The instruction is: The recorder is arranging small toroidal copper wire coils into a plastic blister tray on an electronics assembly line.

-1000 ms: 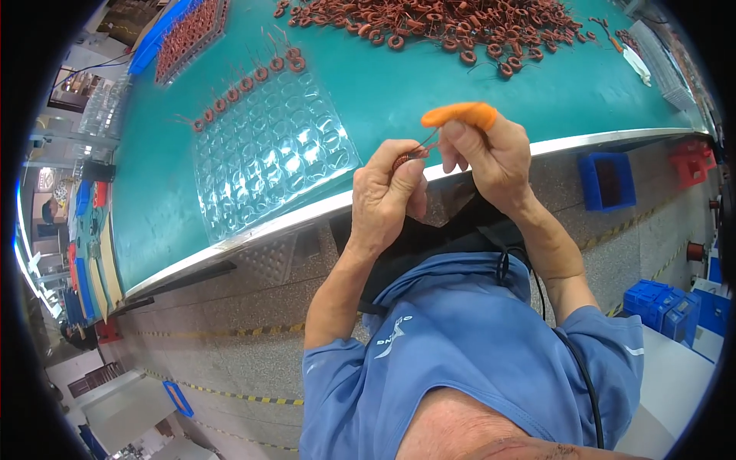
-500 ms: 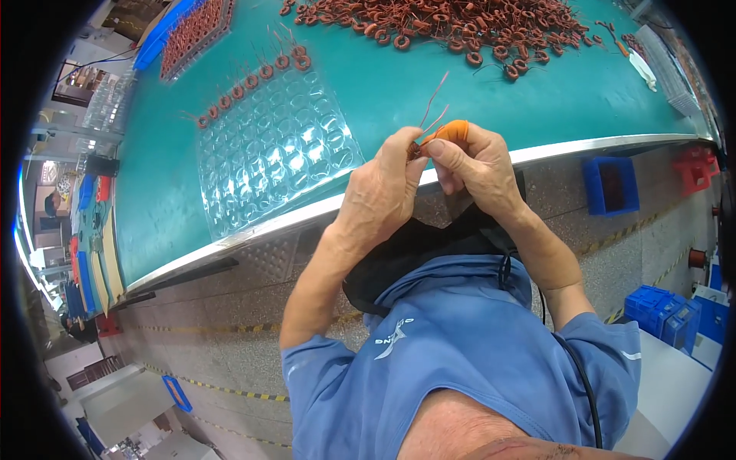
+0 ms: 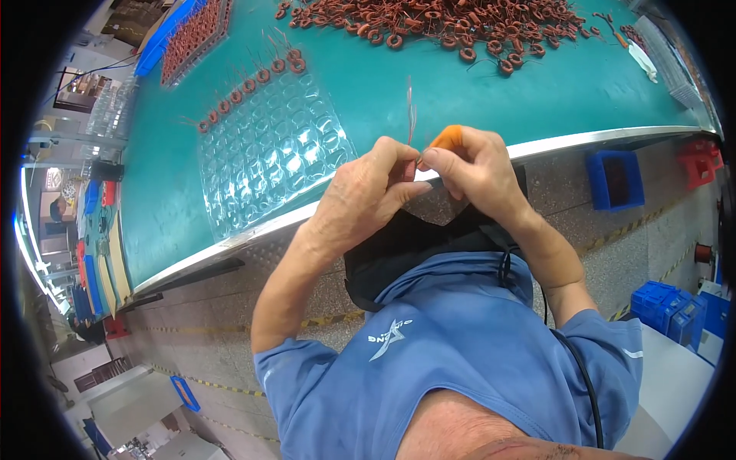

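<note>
My left hand [image 3: 368,188] pinches a copper-wound toroidal coil [image 3: 409,170] between thumb and fingers, just above the table's front edge. Its long wire leads [image 3: 411,115] stick up, away from me. Close against it, my right hand [image 3: 479,169] is closed, thumb and index finger meeting at the coil's right side; the exact pinch point is partly hidden. An orange cover [image 3: 448,138] wraps the right index finger. To the left lies a clear plastic blister tray [image 3: 264,161], with several coils [image 3: 249,86] in a row along its far edge, leads pointing away.
A large heap of coils [image 3: 460,23] covers the back of the green table [image 3: 368,84]. At far left stands a filled coil tray [image 3: 195,42] beside a blue bin [image 3: 165,38]. Stacked clear trays [image 3: 667,61] and an orange-handled tool [image 3: 619,38] are at far right. A blue crate [image 3: 616,180] is below the edge.
The coil has turned, so its leads now point nearly straight away instead of slanting right. My left hand has shifted slightly left and its thumb has straightened. More of the coil shows.
</note>
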Action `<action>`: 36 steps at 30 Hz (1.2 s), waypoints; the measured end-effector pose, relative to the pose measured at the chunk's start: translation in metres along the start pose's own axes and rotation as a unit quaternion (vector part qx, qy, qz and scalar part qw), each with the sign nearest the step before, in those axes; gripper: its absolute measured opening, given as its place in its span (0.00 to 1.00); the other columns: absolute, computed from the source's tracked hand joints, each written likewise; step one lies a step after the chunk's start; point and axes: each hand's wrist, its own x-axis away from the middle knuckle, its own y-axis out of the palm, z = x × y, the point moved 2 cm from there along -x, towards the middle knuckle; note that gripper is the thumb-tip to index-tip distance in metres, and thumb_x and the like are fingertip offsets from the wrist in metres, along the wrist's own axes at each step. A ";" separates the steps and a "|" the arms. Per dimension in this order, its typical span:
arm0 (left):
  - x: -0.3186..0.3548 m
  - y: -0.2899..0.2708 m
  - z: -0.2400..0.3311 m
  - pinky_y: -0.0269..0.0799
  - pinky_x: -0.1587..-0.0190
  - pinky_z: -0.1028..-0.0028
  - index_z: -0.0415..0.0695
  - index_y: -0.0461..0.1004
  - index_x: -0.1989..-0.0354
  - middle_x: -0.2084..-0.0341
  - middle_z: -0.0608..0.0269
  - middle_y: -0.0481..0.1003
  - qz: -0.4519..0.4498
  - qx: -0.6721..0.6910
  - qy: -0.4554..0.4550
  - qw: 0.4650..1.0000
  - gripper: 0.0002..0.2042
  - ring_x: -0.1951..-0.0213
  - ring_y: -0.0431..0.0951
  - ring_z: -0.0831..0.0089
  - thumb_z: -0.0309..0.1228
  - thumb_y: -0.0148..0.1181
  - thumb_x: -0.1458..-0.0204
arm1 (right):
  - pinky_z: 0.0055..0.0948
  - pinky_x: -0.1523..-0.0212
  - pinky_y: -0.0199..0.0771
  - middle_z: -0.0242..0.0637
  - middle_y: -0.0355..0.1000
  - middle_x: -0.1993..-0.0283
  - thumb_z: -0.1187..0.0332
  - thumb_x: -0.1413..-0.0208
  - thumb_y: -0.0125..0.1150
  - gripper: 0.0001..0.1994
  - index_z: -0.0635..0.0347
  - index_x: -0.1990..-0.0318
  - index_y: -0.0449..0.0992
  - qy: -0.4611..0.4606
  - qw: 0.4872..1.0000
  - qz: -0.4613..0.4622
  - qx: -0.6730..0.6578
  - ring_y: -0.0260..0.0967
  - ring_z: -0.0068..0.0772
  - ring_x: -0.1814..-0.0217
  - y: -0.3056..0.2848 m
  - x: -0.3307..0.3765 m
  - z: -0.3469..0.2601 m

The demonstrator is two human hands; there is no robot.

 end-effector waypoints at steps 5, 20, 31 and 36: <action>0.006 0.029 -0.007 0.76 0.69 0.74 0.37 0.64 0.55 0.70 0.59 0.74 0.112 0.396 -0.044 0.910 0.16 0.72 0.77 0.74 0.26 0.64 0.47 | 0.19 0.85 0.58 0.31 0.70 0.83 0.69 0.46 0.63 0.09 0.68 0.71 0.76 -0.179 0.972 0.133 0.070 0.63 0.15 0.83 0.006 0.014 -0.009; 0.015 0.041 -0.033 0.72 0.68 0.76 0.39 0.57 0.48 0.73 0.58 0.71 0.167 0.451 0.012 0.877 0.12 0.72 0.74 0.75 0.29 0.46 0.36 | 0.18 0.69 0.73 0.34 0.76 0.69 0.69 0.45 0.66 0.12 0.68 0.58 0.76 -0.142 0.986 0.076 -0.047 0.73 0.20 0.70 0.016 -0.013 0.004; 0.026 -0.009 -0.067 0.70 0.52 0.66 0.36 0.52 0.39 0.58 0.51 0.71 0.373 -0.018 0.050 0.926 0.27 0.58 0.74 0.64 0.25 0.58 0.44 | 0.18 0.70 0.71 0.35 0.77 0.69 0.68 0.44 0.61 0.11 0.66 0.58 0.79 -0.212 0.964 -0.027 0.155 0.73 0.19 0.71 0.041 -0.106 -0.055; 0.026 -0.015 -0.083 0.71 0.55 0.66 0.37 0.63 0.46 0.62 0.51 0.71 0.334 -0.032 -0.049 0.941 0.19 0.60 0.74 0.59 0.24 0.58 0.46 | 0.19 0.69 0.70 0.34 0.77 0.68 0.66 0.43 0.59 0.12 0.60 0.55 0.79 -0.290 0.908 -0.029 0.300 0.72 0.20 0.71 0.090 -0.201 -0.062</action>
